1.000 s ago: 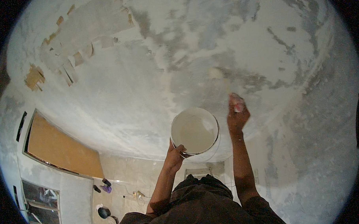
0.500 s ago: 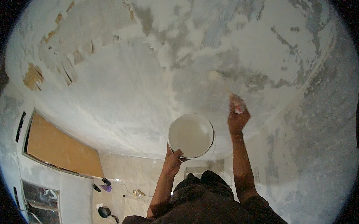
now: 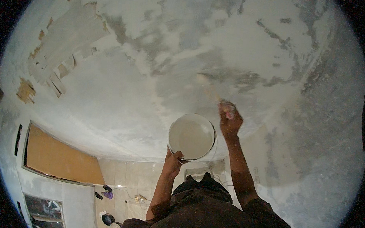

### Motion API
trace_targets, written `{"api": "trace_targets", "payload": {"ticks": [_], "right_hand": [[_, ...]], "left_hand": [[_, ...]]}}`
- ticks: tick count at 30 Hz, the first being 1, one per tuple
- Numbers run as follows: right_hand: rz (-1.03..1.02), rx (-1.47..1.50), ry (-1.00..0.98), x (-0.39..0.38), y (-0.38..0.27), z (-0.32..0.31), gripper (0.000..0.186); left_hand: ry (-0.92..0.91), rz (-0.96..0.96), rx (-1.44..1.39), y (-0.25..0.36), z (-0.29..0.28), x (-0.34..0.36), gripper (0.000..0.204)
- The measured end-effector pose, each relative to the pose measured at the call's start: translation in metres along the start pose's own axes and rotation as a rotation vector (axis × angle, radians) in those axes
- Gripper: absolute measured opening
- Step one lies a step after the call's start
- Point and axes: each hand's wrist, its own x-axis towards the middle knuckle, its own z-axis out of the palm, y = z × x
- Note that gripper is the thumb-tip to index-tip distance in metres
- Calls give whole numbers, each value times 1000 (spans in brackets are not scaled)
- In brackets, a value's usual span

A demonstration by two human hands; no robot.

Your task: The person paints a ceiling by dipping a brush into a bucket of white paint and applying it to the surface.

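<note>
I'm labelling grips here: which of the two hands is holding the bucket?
The left hand, its thumb at the rim of the white bucket; the right hand, apart from it, grips a long, blurred tool instead.

Left hand (image 3: 174,163) gripping bucket (image 3: 209,133) rim, pale mix (image 3: 189,137) inside; right hand (image 3: 231,121) holding blurred tool (image 3: 211,90), patchy wall (image 3: 98,95) beyond
</note>
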Motion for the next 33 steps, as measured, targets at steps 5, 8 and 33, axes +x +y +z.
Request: {"api": "trace_targets", "payload": {"ticks": [5, 8, 33], "right_hand": [[43, -72, 465, 11, 43, -53, 12], [3, -124, 590, 10, 50, -59, 11], [-14, -112, 236, -19, 43, -51, 15]], "left_hand": [[-44, 10, 42, -2, 3, 4, 72], [-38, 1, 38, 0, 18, 4, 72], [-169, 8, 81, -35, 33, 28, 73]]}}
